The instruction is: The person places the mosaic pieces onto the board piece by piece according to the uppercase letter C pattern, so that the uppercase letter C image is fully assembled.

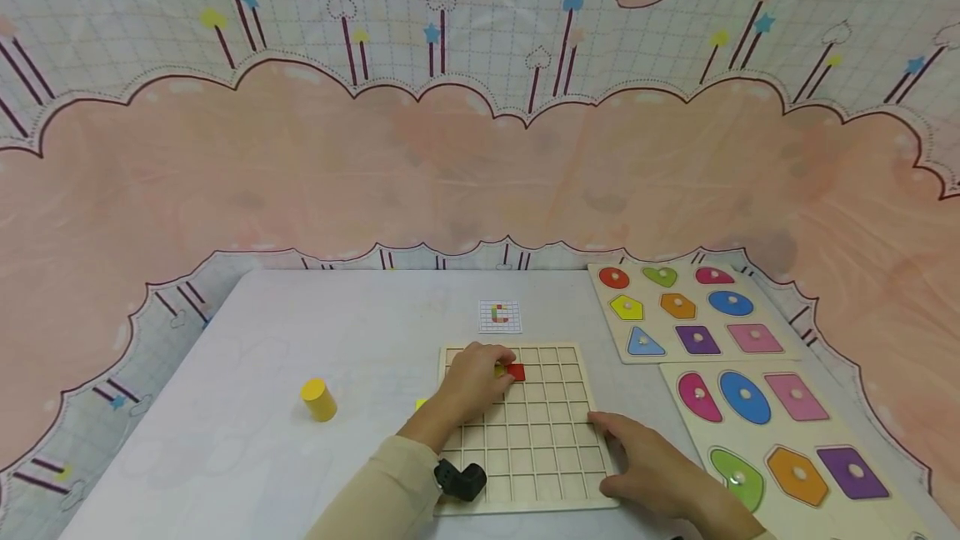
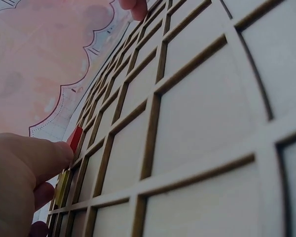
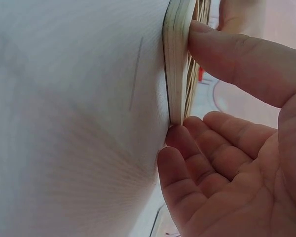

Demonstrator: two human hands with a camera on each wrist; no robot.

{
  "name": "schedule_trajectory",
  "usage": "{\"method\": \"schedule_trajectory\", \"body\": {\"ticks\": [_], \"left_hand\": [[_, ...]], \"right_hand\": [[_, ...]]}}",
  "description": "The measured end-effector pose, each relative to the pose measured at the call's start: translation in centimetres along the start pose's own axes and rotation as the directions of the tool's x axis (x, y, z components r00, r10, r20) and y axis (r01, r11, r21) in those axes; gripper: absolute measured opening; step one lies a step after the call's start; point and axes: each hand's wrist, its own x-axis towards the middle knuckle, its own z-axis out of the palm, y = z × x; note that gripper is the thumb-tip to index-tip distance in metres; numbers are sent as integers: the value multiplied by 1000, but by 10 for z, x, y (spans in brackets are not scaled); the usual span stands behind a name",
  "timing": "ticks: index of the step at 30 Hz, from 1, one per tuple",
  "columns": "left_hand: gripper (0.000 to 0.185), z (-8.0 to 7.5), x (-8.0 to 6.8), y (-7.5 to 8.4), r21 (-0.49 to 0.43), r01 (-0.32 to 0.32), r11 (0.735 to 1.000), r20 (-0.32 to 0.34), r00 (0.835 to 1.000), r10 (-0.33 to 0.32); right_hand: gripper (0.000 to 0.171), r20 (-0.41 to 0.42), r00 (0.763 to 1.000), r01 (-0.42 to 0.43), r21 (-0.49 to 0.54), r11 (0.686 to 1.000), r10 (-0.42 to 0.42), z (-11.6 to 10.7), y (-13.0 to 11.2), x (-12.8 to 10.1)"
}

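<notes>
Left hand point(image 1: 476, 377) curls its fingertips on a yellow tile point(image 2: 62, 186) in the grid board point(image 1: 555, 448), a red tile point(image 1: 516, 372) seated just right of those fingers. Right hand point(image 1: 645, 465) lies relaxed, thumb on the board's near right edge, fingers against its side. Risk, as I judge it: the yellow tile catching on a rib and tilting, or nudging the red one.
</notes>
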Motion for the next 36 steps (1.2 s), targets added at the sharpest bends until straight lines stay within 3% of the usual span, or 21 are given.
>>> {"method": "schedule_trajectory", "body": {"ticks": [27, 36], "left_hand": [[25, 3, 1, -6, -3, 31, 1000, -2, 1000, -31], [30, -10, -7, -11, -29, 28, 999, -2, 1000, -28]], "right_hand": [[83, -13, 1000, -4, 1, 1000, 4, 1, 0, 0], [83, -11, 1000, -16, -6, 1000, 16, 1, 1, 1]]}}
